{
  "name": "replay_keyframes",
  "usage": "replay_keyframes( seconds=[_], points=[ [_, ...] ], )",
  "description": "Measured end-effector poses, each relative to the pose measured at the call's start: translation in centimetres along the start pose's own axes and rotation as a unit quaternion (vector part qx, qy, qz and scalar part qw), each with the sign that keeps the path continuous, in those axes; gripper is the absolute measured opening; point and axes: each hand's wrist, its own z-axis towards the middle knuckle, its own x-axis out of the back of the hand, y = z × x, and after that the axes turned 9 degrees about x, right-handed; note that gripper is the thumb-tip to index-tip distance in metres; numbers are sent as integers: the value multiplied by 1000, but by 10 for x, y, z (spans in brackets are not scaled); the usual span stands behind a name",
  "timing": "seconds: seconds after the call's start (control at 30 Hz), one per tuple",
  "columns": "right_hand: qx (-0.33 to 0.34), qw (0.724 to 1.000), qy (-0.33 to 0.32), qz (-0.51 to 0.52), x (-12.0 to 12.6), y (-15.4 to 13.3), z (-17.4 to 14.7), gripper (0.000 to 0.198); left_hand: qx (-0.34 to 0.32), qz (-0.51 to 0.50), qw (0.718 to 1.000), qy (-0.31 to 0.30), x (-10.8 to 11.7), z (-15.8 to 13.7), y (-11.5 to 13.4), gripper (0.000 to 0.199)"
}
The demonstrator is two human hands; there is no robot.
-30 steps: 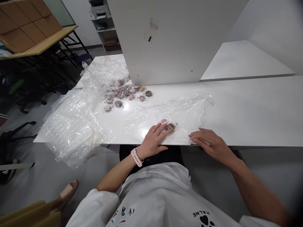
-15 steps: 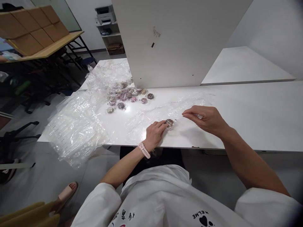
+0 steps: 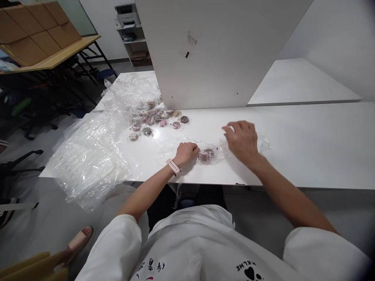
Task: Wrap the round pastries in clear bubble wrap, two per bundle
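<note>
My left hand [image 3: 186,153] is closed, its thumb and fingertips pinching the edge of a clear plastic film [image 3: 224,149]. Dark reddish-brown round pieces [image 3: 206,156] in clear wrapping lie just right of those fingertips, under or inside the film; I cannot tell which. Above the film, farther right, hovers my right hand [image 3: 242,141], fingers bent, with thumb and fingers apart and nothing visible between them. Beyond it a bit of film shows on the white table [image 3: 307,152]. Several wrapped round pieces [image 3: 158,117], pink, brown and dark, are heaped at the back left.
A large pile of clear plastic bags [image 3: 88,156] hangs over the table's front left edge. An upright white panel [image 3: 216,58] stands behind the work area. A person's sandalled foot [image 3: 79,240] is at lower left. Cardboard boxes [image 3: 41,35] stand on a wooden table [image 3: 73,47].
My left hand has shifted slightly left, from pressing on a round piece to pinching film. The right hand has opened from a pinch and moved up and left. The film has bunched around the pieces.
</note>
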Motion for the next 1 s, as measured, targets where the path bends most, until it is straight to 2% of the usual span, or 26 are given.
replay_keyframes(
  seconds=[0.07,0.13,0.2,0.27,0.3,0.37,0.43,0.5,0.57,0.67,0.73,0.8,0.87,0.93,1.0],
  points=[
    [82,995,-2,60,-8,-24,-18,28,-7,65,997,27,-1,2,1,33],
    [137,982,-35,122,-18,-42,-37,33,-20,134,988,79,1,0,3,22],
    [140,976,-58,157,-29,-50,-50,47,-43,188,969,157,3,-8,5,14],
    [124,973,-62,182,-39,-48,-54,55,-93,195,955,202,3,-21,8,17],
    [119,972,-56,194,-44,-46,-54,54,-128,179,955,198,1,-29,8,19],
    [114,970,-37,213,-49,-41,-50,46,-198,133,959,151,-5,-43,7,26],
    [101,969,-23,223,-49,-38,-42,38,-227,101,963,108,-11,-51,2,42],
    [71,969,-31,236,-43,-34,-33,34,-194,87,973,94,-12,-50,-4,49],
    [37,959,-72,273,-35,-27,-22,32,-126,58,987,79,-7,-41,-9,38],
    [11,914,-171,367,-27,-16,-4,37,-44,-13,999,10,9,-22,-12,22],
    [-3,900,-195,389,-29,-14,6,41,-12,-9,1000,-15,15,-11,-10,19],
    [-30,929,-156,333,-33,-17,11,42,1,63,998,25,15,-7,-6,20],
    [-38,969,-83,231,-35,-22,8,40,-24,157,981,109,8,-14,-1,23],
    [-1,988,-26,153,-35,-26,-3,35,-82,219,957,172,-1,-30,4,32],
    [56,991,-8,125,-34,-25,-19,33,-133,249,944,171,-11,-48,6,43]
  ],
)
